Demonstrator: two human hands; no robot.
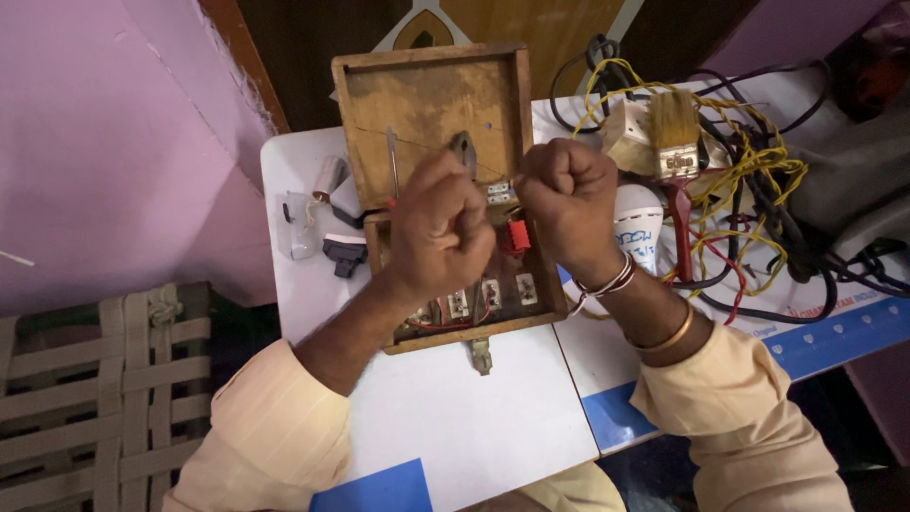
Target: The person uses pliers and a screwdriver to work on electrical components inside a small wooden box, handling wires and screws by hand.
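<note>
clenching into fists, left hand (438,228) and right hand (567,194), both above open wooden switch box (431,95), contents of grip unclear

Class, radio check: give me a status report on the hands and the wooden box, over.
Left hand and right hand both fisted above open wooden box. Whatever they grip is hidden. Paintbrush and wire tangle lie right of box.

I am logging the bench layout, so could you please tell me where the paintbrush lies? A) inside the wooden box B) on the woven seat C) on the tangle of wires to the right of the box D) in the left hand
C: the paintbrush rests on the wires, right of the wooden box, beyond the right hand.
</note>
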